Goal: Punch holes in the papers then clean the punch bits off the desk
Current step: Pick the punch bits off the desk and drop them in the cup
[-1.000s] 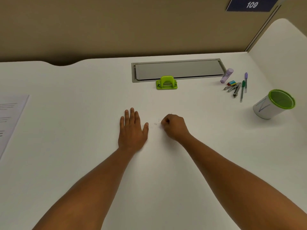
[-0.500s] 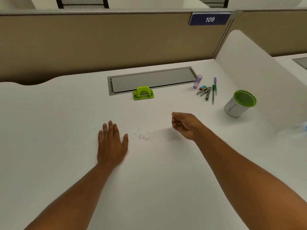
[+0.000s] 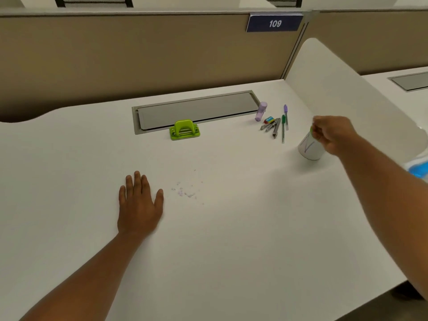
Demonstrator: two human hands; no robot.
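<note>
Left hand [image 3: 139, 205]: showing bare, with no ring or glove appearing on it.
Right hand [image 3: 333, 133]: showing bare as well.
Forearms: running uncovered to the frame edges at 7 and 4 o'clock, no sleeves showing.

Right hand [image 3: 333, 133] travelling from punch bits [image 3: 186, 192] at bench [image 3: 231, 239] centre toward right side, now positioned over white cup with green rim [image 3: 309, 148], covering cup opening. Fingers curled, fingertips pinched together; contents of grip too small to tell. Punch bits, previously hidden beside right hand, now lying exposed just right of left hand [image 3: 139, 205]. Camera view shifting right and upward.
</note>
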